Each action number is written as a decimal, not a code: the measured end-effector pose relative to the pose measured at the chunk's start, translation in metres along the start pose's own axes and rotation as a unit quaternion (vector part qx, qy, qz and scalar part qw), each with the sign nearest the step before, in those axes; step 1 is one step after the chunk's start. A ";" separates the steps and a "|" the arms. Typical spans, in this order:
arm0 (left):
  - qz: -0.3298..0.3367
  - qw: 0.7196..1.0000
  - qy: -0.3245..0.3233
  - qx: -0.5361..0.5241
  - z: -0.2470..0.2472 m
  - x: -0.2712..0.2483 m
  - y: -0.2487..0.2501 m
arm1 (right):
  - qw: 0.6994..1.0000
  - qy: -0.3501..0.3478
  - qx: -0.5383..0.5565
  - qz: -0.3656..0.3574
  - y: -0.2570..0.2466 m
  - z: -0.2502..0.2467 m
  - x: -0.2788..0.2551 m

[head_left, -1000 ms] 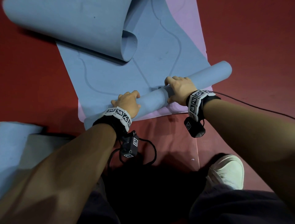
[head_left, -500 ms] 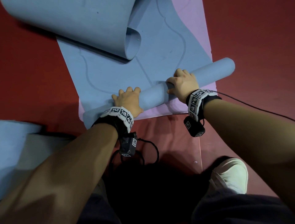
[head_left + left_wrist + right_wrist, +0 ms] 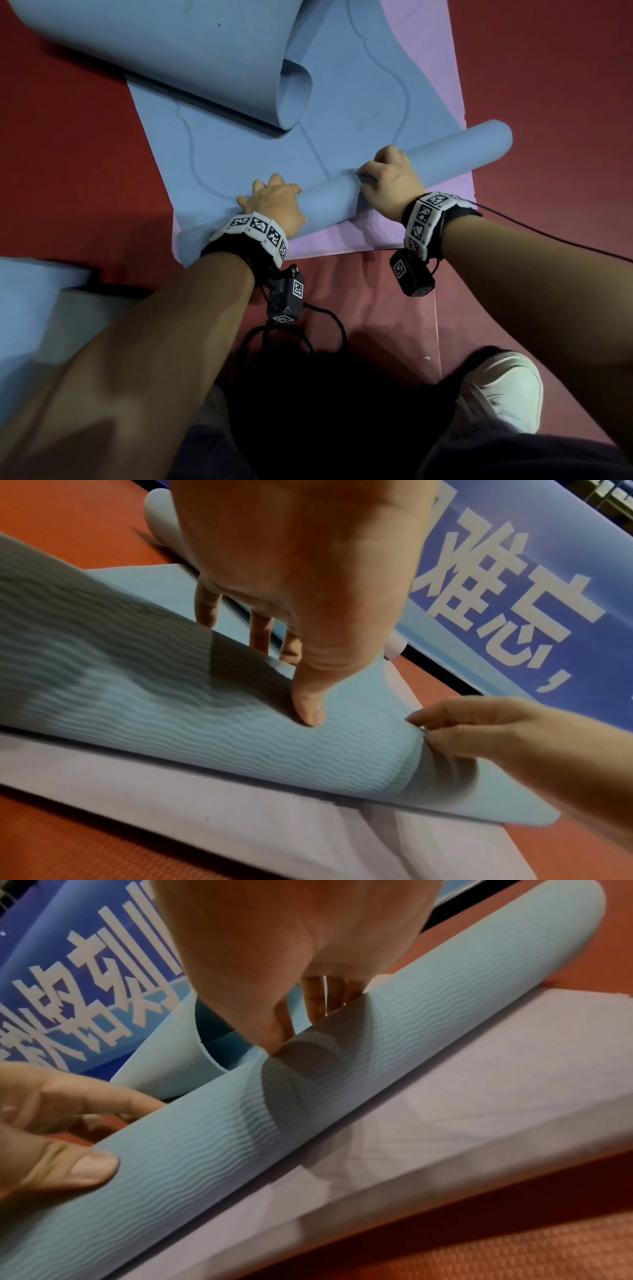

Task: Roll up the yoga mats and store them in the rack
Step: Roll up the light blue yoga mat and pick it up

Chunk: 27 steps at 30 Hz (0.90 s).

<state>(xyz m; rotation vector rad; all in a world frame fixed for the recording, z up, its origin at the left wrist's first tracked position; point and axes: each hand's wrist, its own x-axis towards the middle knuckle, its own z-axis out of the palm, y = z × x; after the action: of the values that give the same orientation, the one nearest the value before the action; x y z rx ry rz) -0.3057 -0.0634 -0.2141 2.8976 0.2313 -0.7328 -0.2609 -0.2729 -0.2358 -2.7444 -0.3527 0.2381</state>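
A blue yoga mat [image 3: 257, 154] lies on a purple mat [image 3: 342, 240] on the red floor. Its near end is wound into a tight roll [image 3: 462, 147] that runs slantwise from lower left to upper right. My left hand [image 3: 270, 202] grips the roll near its left end, fingers over the far side and thumb [image 3: 310, 712] pressed on the ribbed near side. My right hand [image 3: 390, 178] grips the roll's middle, fingers curled over the top [image 3: 318, 999]. The mat's far end [image 3: 205, 61] stands curled up in a loose loop.
Another pale blue mat [image 3: 27, 308] lies at the lower left. My white shoe [image 3: 503, 390] stands on the floor at the lower right, and a thin cable [image 3: 548, 236] runs off right. A blue banner with white characters [image 3: 514, 588] stands behind the mats.
Both hands have turned the roll away from me, so it has travelled a little further up the blue mat. More purple mat shows behind it.
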 end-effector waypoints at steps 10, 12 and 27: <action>-0.017 0.994 0.036 -0.106 -0.003 0.012 -0.006 | 0.997 -0.079 -0.018 0.002 -0.003 -0.015 0.023; -0.018 0.992 0.040 -0.122 -0.003 0.016 -0.009 | 0.997 -0.074 0.000 0.008 -0.003 -0.013 0.027; -0.033 0.980 0.111 -0.160 -0.002 0.036 -0.022 | 0.999 0.009 -0.051 0.015 -0.008 -0.006 0.049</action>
<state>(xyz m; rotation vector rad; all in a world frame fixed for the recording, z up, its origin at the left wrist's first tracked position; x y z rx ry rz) -0.2777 -0.0376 -0.2320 2.6668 0.4284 -0.3391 -0.2147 -0.2541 -0.2335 -2.8512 -0.3276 0.2077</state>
